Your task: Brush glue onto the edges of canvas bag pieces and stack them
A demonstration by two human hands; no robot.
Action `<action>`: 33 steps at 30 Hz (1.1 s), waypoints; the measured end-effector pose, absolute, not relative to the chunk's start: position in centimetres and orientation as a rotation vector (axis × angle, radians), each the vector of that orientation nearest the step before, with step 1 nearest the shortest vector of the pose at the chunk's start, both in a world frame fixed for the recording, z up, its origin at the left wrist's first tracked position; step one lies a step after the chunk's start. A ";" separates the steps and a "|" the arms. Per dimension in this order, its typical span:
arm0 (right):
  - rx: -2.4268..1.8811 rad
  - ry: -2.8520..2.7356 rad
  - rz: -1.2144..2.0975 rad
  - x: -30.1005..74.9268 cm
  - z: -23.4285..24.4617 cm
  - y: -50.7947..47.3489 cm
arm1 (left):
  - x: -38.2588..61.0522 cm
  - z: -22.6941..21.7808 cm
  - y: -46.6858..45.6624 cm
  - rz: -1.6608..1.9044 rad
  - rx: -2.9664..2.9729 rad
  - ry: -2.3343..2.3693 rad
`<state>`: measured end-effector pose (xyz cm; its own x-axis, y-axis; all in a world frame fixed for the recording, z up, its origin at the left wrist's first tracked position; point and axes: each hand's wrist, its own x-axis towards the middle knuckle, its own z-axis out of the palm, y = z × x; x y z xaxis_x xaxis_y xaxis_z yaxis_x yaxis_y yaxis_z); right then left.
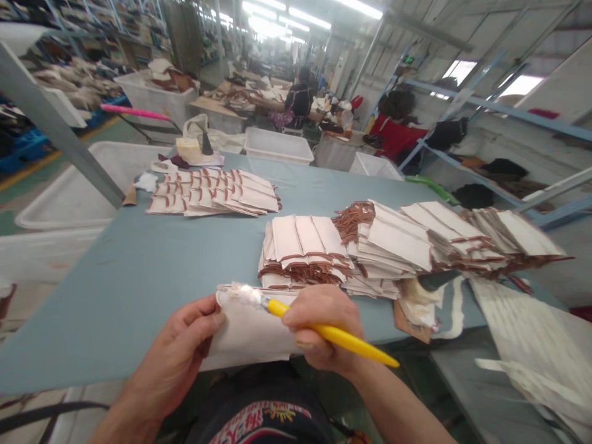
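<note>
My right hand (326,327) is closed around a brush with a yellow handle (345,338). White paste coats the brush's bristles (247,295), which lie along the upper edge of a pale fabric piece (254,333). That piece is pinched at its upper left corner between the thumb and fingers of my left hand (185,339). Just beyond it stands a stack of pale pieces with brown edges (303,246). To the right of this stack are more bundles of similar pieces (398,237), some with brown fringe.
Overlapping pale pieces (215,192) lie in rows at the far left of the blue-green table (139,277). A metal post (69,123) rises by the left edge. White bins (277,147) stand beyond the table. At the right are cloth strips (531,345) and shelving. A person (298,98) sits farther back.
</note>
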<state>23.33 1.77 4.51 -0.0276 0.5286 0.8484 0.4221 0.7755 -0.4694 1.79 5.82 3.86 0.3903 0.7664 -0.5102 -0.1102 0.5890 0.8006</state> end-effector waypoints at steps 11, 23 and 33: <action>-0.689 -1.950 0.026 24.9 3.4 2.5 | 2.6 2.5 6.1 0.602 0.663 0.984; -0.930 -1.828 0.006 26.8 3.4 0.4 | 4.0 0.8 4.4 0.593 1.140 0.948; -1.074 -1.566 0.264 24.9 5.2 -1.6 | 2.8 -0.6 4.4 1.186 2.384 0.760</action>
